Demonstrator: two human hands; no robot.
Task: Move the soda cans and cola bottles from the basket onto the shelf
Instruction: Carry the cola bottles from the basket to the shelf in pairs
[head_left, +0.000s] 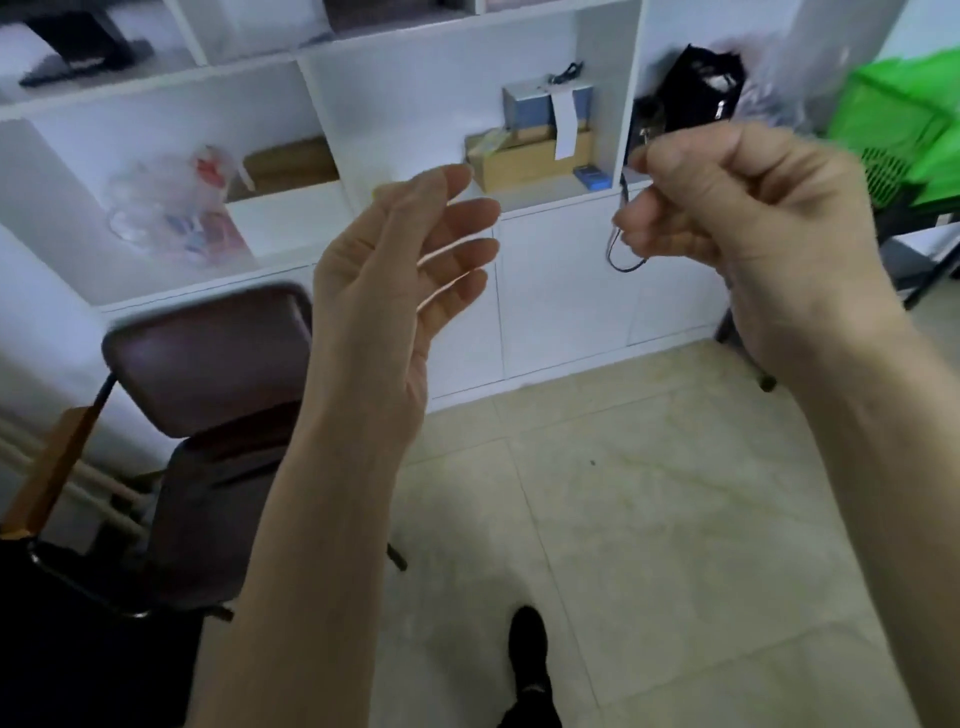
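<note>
Both of my hands are raised in front of a white shelf unit (415, 67). My left hand (410, 260) is open, palm turned right, fingers spread and holding nothing. My right hand (727, 192) has its fingers curled in loosely with nothing visible inside. A green basket (904, 130) shows at the right edge, partly cut off. I see no soda cans or cola bottles. The picture is blurred by motion.
A dark red chair (208, 364) stands at the lower left before the shelf. Cardboard boxes (524, 156) and a plastic bag (171, 208) fill shelf compartments. A black bag (696, 88) and a hanging cable (623, 260) sit at the shelf's right. My shoe (527, 644) is on the tiled floor.
</note>
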